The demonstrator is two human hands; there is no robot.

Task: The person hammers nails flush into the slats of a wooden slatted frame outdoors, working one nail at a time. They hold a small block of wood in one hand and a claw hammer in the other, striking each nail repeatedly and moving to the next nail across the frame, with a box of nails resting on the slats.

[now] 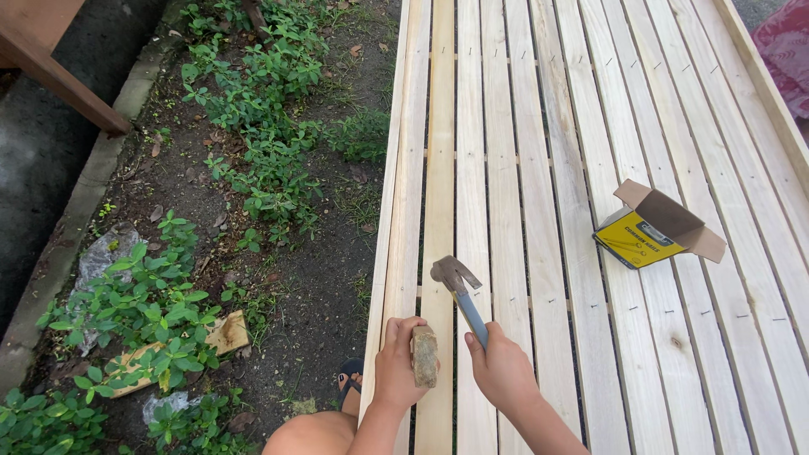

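Left hand point(396, 362) has a closed grip on a small wood block point(424, 355), pressed against the slatted panel point(539, 168) as a spacer; right hand point(503, 368) wraps the hammer point(459, 291) low for swing, head over the slats.

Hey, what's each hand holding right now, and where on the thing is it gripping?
The right hand holds a hammer low on its blue handle. The left hand grips a small wooden block around its side, against the slats.
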